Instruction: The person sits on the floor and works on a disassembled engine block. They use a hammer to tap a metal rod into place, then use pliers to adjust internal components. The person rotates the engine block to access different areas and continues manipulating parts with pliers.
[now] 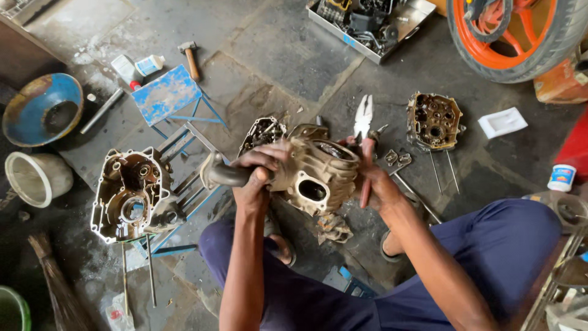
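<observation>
A finned engine cylinder head (318,171), dirty tan metal with an oval port facing me, is held up between my knees. My left hand (257,175) grips its left side, where a dark curved pipe (223,175) sticks out. My right hand (373,178) holds its right side and also clasps red-handled pliers (364,119), whose jaws point away from me. Under the head lies a small finned part (334,228).
An engine case half (128,193) with long studs rests on a blue metal stool frame (177,144) at left. Another case half (433,121) lies at right. A hammer (190,56), blue bowl (41,109), parts tray (367,24), orange wheel (514,37) and white tub (561,178) surround me.
</observation>
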